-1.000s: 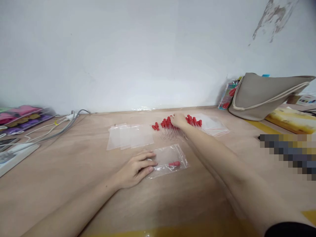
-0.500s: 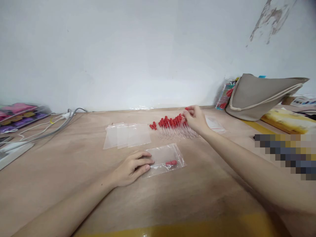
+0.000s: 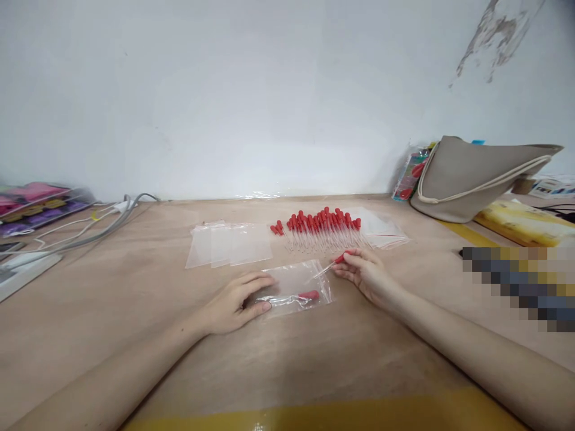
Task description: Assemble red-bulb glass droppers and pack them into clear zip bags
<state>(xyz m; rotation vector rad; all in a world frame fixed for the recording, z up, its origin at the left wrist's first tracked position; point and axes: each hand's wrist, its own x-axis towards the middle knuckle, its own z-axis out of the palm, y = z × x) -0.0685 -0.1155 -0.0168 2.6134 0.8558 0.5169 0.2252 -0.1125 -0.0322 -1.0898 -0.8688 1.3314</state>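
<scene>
My left hand [image 3: 236,302] lies on the left end of a clear plastic bag [image 3: 299,281] on the wooden table [image 3: 314,359], its fingers holding the bag's edge. One red-capped dropper [image 3: 309,295] lies inside that bag. My right hand [image 3: 366,275] pinches another red-capped dropper [image 3: 332,264] by its bulb, its clear tip pointing at the bag's right side. A row of several red-capped droppers [image 3: 321,227] lies farther back on the table.
A stack of empty clear bags [image 3: 229,244] lies left of the droppers, more bags [image 3: 381,227] to their right. A grey pouch [image 3: 467,176] and yellow packet [image 3: 521,221] sit at the right. Cables [image 3: 90,230] and colourful packs [image 3: 31,206] are at the left.
My right hand lifted one dropper out of the row and brought it back toward me, down to the bag's right edge. My left hand stayed on the bag.
</scene>
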